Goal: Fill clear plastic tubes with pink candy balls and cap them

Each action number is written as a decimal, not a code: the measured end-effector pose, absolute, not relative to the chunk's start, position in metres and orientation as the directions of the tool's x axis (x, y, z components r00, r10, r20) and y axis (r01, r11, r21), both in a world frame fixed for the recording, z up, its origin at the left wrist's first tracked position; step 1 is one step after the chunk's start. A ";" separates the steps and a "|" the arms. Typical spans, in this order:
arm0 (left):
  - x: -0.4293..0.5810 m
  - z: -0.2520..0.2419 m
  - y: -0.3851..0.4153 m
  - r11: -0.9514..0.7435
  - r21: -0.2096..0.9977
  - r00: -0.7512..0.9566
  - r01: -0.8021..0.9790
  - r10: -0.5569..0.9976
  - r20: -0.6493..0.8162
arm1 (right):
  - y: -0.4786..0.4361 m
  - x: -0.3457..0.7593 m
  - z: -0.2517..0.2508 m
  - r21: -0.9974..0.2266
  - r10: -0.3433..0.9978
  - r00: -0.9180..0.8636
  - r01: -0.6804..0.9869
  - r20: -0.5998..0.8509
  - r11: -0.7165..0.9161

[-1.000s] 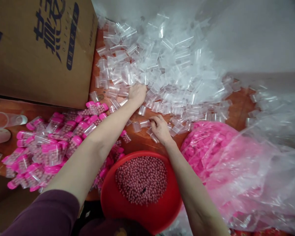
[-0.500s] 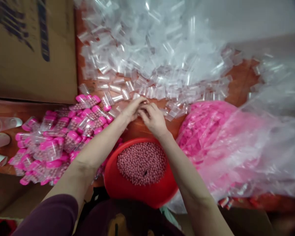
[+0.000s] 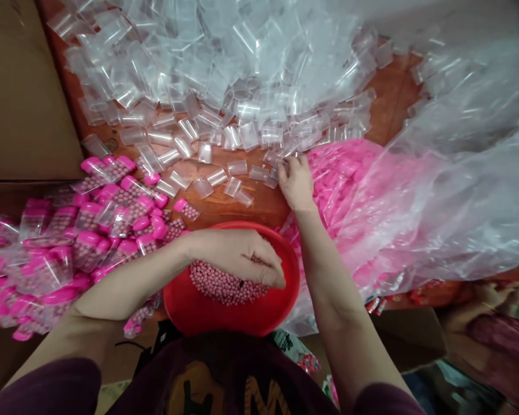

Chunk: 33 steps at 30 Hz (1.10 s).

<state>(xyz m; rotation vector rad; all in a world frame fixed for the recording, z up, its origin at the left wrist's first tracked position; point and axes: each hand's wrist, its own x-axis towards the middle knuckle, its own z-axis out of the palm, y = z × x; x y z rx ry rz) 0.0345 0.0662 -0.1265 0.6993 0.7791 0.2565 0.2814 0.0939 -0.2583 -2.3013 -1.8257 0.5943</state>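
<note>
My left hand (image 3: pixel 246 259) is inside the red bowl (image 3: pixel 231 323), over small pink beads (image 3: pixel 218 285), its fingers bent together and pointing down near the right wall. Whatever those fingers pinch is hidden behind the hand. My right hand (image 3: pixel 297 183) rests at the edge of the loose clear plastic tubes (image 3: pixel 237 167), fingers slightly apart and touching or just over a few of them. Right beside it lies a clear bag (image 3: pixel 432 219) full of pink caps (image 3: pixel 337 173). Left of the bowl are several bead-filled tubes with pink caps (image 3: pixel 86 242), piled up.
A large heap of clear tubes (image 3: pixel 225 63) covers the back of the wooden table (image 3: pixel 259 210). A cardboard box (image 3: pixel 26 98) stands at the back left. Another person's arm and hands (image 3: pixel 497 297) show at the lower right, near an open cardboard box (image 3: pixel 409 337).
My hands were together above the bowl's far side. Now the left has come back into the bowl and the right has moved right to the tubes. A small capped tube now lies beyond the bowl.
</note>
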 end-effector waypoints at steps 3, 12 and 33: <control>0.055 -0.153 0.094 0.598 0.792 0.673 0.123 0.536 -0.509 | 0.086 0.273 -0.253 -0.345 0.936 0.144 0.903 -0.322 -0.258; 0.117 -0.253 0.144 -0.111 0.648 0.410 0.753 0.850 -0.330 | 0.095 0.271 -0.255 -0.365 0.947 0.186 0.889 -0.261 -0.275; 0.128 -0.255 0.164 0.261 0.744 0.239 0.615 0.837 -0.492 | 0.091 0.270 -0.276 -0.366 0.895 0.368 0.820 -0.252 -0.440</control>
